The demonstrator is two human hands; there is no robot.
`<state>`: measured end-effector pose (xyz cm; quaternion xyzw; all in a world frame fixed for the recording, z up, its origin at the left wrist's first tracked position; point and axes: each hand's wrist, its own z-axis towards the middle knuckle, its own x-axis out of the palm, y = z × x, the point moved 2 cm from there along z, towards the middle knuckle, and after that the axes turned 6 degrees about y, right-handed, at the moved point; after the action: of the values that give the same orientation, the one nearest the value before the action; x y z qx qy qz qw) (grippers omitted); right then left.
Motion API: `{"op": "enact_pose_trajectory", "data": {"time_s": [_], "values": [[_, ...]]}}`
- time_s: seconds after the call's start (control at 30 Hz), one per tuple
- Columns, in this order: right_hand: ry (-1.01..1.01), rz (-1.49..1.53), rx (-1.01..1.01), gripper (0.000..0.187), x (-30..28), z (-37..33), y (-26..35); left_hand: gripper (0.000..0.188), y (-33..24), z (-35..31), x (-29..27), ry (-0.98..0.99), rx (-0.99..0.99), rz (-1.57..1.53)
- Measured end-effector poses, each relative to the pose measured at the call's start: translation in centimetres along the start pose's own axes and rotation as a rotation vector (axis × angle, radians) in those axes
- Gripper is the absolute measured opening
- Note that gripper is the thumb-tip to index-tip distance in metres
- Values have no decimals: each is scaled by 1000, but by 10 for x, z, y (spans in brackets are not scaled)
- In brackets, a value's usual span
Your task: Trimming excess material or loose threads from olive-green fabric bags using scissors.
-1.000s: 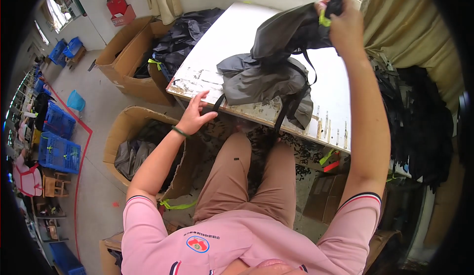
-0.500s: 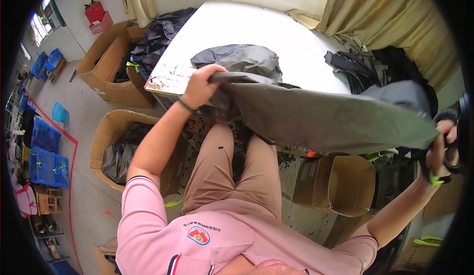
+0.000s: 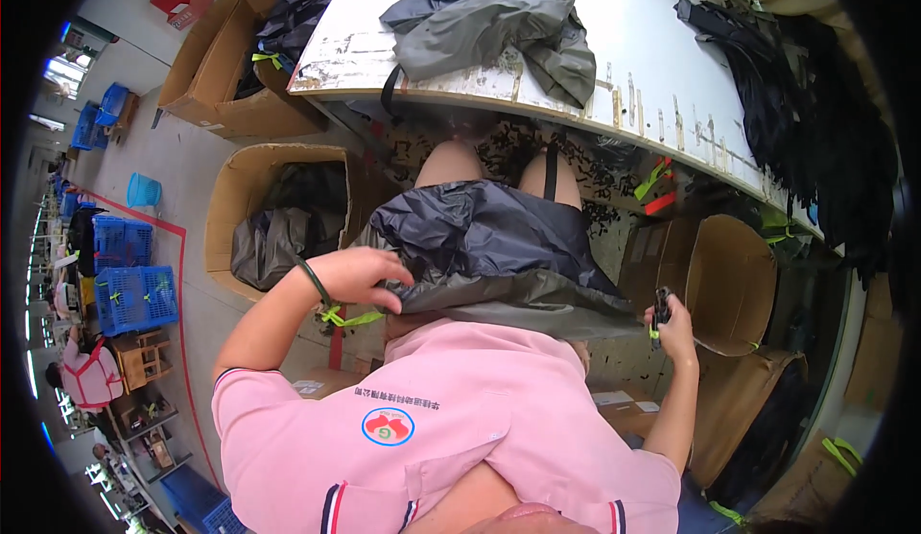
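A dark navy and grey-green piece of thin fabric (image 3: 489, 227) lies bunched across my lap, a black strap (image 3: 551, 171) running out from its far side. At the fabric's left edge is my left hand (image 3: 353, 277), thumb and fingers apart and curved. My right hand (image 3: 679, 328) is closed around a small black tool (image 3: 660, 309) at the fabric's right corner; it looks like scissors, with a bit of lime green. Whether those fingers also pinch the cloth is hard to see. Another grey-green fabric piece (image 3: 494, 30) lies crumpled on the white table (image 3: 633, 25).
Left of my legs stands a cardboard box (image 3: 223, 217) with similar fabric inside; another box (image 3: 734, 284) stands at the right. Black strap-like pieces (image 3: 767, 93) hang over the table's right side. Dark scraps (image 3: 604, 184) litter the floor underneath. Blue crates (image 3: 134, 299) stand far left.
The fabric, stretched out in the air between both hands, has come down onto my lap. My left hand has loosened from it; my right hand has moved inward. The view has tilted downward.
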<state>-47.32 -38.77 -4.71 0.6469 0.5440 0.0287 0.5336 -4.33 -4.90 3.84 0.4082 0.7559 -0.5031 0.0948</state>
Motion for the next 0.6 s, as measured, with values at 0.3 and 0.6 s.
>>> {"op": "enact_pose_trajectory", "data": {"time_s": [0.3,0.6], "values": [[237,-12,-343,34,58,34,94,27,32,41,-8,-229,7,236],[307,-78,-230,32,64,45,74,16,55,32,2,-462,161,-170]]}}
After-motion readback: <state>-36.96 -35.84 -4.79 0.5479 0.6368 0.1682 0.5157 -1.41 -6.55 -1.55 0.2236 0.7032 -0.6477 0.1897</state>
